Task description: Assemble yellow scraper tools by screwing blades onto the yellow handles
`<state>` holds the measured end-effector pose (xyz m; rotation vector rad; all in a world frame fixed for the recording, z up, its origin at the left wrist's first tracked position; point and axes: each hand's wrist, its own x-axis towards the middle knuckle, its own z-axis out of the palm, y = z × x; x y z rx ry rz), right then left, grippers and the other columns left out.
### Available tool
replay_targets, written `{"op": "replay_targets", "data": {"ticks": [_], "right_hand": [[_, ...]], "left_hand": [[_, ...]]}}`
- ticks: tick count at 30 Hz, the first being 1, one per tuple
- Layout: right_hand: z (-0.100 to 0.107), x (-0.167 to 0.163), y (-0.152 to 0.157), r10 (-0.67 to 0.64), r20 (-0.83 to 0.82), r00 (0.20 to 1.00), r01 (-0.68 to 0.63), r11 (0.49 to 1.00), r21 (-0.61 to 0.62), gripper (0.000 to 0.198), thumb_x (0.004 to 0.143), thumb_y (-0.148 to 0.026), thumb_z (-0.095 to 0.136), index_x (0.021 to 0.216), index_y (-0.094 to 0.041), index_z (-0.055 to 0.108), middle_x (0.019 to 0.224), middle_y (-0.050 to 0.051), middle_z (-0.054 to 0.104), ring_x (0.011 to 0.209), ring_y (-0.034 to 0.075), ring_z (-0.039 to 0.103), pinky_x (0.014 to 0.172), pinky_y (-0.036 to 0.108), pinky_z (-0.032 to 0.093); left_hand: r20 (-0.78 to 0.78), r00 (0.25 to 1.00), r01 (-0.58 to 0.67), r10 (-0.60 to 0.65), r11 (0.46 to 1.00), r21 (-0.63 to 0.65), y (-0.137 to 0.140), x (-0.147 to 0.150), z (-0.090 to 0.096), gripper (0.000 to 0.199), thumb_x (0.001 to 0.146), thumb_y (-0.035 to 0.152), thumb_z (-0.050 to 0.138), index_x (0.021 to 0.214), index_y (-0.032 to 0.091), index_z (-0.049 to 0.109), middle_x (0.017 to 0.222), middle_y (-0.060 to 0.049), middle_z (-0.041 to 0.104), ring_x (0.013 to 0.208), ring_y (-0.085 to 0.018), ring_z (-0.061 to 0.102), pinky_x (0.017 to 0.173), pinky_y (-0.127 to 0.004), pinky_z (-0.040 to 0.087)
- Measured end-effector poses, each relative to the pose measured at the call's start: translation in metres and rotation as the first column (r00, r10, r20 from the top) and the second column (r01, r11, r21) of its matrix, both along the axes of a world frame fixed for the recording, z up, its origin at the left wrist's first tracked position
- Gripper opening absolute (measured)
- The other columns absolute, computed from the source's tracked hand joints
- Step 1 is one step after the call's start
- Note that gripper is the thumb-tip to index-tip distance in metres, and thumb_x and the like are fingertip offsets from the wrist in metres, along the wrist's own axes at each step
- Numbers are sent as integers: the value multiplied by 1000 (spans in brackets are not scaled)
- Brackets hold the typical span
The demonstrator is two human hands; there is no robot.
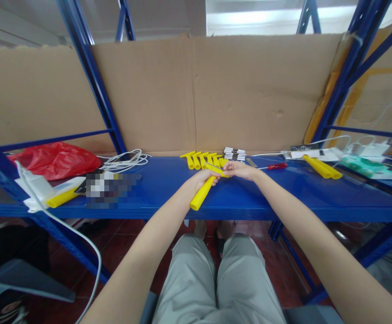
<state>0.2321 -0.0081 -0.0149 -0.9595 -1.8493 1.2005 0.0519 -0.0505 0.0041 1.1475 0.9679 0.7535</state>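
Note:
Over the front part of the blue bench, my left hand (pixel 204 177) is wrapped round a yellow T-shaped plastic tool (pixel 201 196). Its hollow-looking round handle points down toward me, and its flat crosspiece slants to the right. At the right end of that crosspiece, my right hand (pixel 238 170) is closed with fingertips pinched on it. Whether a small part sits between those fingertips is hidden. Just behind my hands, several more yellow T-shaped tools (pixel 196 160) lie in a row. A stack of small white packs with dark bands (pixel 234 154) stands beside them.
A red-handled screwdriver (pixel 277 166) lies right of my hands. Farther right are two yellow tubes (pixel 320 167) and a green packet (pixel 367 167). At left lie a red plastic bag (pixel 57 160) and a coiled white cable (pixel 128 160). A cardboard sheet (pixel 233 94) closes the back.

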Motion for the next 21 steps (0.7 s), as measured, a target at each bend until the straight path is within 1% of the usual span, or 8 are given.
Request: {"op": "replay_targets", "data": {"ticks": [5, 9, 13, 16, 18, 19, 20, 21], "right_hand": [[2, 1, -4, 23, -71, 997, -28, 998, -65, 31, 57, -22, 79, 73, -20, 52, 68, -5, 56, 65, 8, 53, 59, 20, 43], [2, 3, -6, 5, -69, 998, -11, 996, -90, 32, 57, -22, 80, 76, -20, 54, 73, -4, 58, 68, 9, 55, 57, 19, 45], [2, 11, -1, -71, 24, 997, 72, 996, -52, 32, 60, -21, 78, 83, -21, 56, 75, -2, 60, 69, 10, 56, 56, 19, 46], [5, 25, 5, -203, 131, 970, 198, 979, 50, 28, 66, -21, 73, 90, -20, 58, 82, 2, 65, 74, 13, 60, 63, 23, 50], [9, 38, 8, -364, 212, 907, 322, 923, 209, 24, 71, -21, 68, 93, -18, 60, 90, 6, 67, 81, 16, 62, 72, 28, 52], [11, 47, 10, -466, 256, 847, 386, 870, 306, 22, 72, -20, 65, 94, -17, 61, 92, 8, 68, 85, 17, 62, 78, 30, 52], [12, 56, 12, -574, 298, 763, 446, 801, 400, 21, 74, -20, 63, 95, -16, 63, 96, 10, 68, 89, 19, 62, 83, 34, 51], [12, 66, 14, -674, 345, 653, 500, 726, 472, 21, 74, -21, 61, 94, -16, 64, 99, 12, 68, 94, 22, 62, 88, 37, 49]], "left_hand": [[17, 1000, -5, 5, 1000, -10, 0, 1, 1, 21, 82, 0, 42, 71, 10, 56, 46, 2, 48, 33, -4, 39, 35, -15, 31], [28, 1000, -1, 1, 1000, -3, 3, 1, -2, 20, 81, 0, 43, 69, 10, 56, 47, 2, 48, 34, -5, 38, 36, -16, 32], [13, 1000, 1, -2, 1000, 30, 6, 3, -5, 20, 80, -2, 45, 69, 10, 55, 50, 1, 51, 35, -5, 40, 36, -16, 33], [1, 1000, -1, 1, 999, 49, 8, 3, -8, 19, 79, -3, 46, 68, 10, 54, 51, 1, 51, 36, -5, 41, 36, -17, 33], [-9, 1000, -2, 3, 999, 43, 9, 3, -9, 20, 80, -3, 45, 67, 10, 54, 50, 1, 50, 36, -5, 42, 36, -16, 34], [-12, 1000, -3, 4, 999, 39, 9, 3, -9, 21, 80, -2, 45, 67, 10, 54, 50, 1, 51, 36, -5, 42, 35, -16, 34], [-14, 1000, -5, 5, 999, 35, 9, 3, -9, 21, 81, -2, 45, 67, 10, 54, 50, 1, 51, 36, -5, 42, 35, -15, 34], [-14, 1000, -6, 6, 999, 31, 9, 3, -9, 22, 81, -2, 44, 67, 10, 54, 50, 1, 51, 36, -5, 42, 35, -15, 34]]}}
